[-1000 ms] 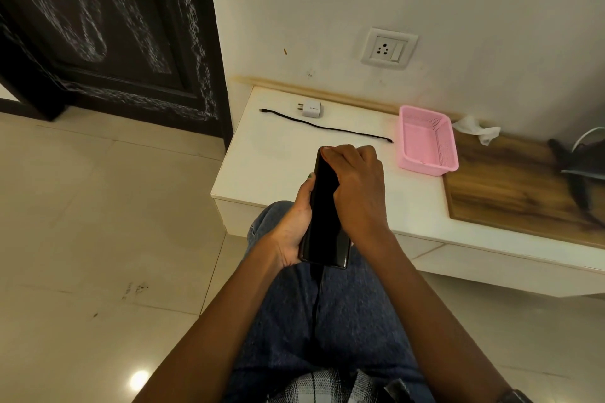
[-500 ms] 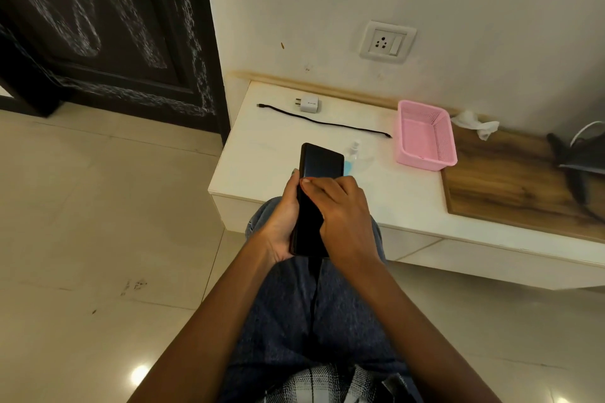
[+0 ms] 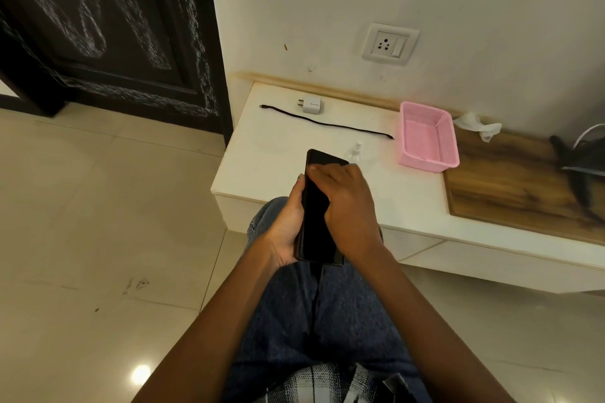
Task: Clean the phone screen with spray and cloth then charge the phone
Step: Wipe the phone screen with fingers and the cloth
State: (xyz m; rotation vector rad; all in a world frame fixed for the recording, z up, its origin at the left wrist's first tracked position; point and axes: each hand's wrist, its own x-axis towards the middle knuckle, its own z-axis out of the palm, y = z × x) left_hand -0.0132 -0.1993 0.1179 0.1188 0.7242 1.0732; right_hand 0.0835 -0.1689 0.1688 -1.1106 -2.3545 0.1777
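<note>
White low counter [image 3: 262, 167] is set against a cream wall, with a wood-grain section at its right end. Along the back edge a white charger adapter [image 3: 311, 104] is seen, with a black cable [image 3: 327, 124] stretched out just in front of it. A pink basket [image 3: 427, 137] stands right of the cable's end; a crumpled tissue [image 3: 476, 124] lies behind it. A small clear spray bottle [image 3: 355, 154] lies near the front edge. The phone [image 3: 316, 216] is held above the lap at the counter's front edge: left hand [image 3: 288, 222] grip curled round its left side, right hand [image 3: 347, 206] fingers pressed onto the dark screen. Whether a cloth is under them cannot be told. A wall socket [image 3: 389, 43] is above.
</note>
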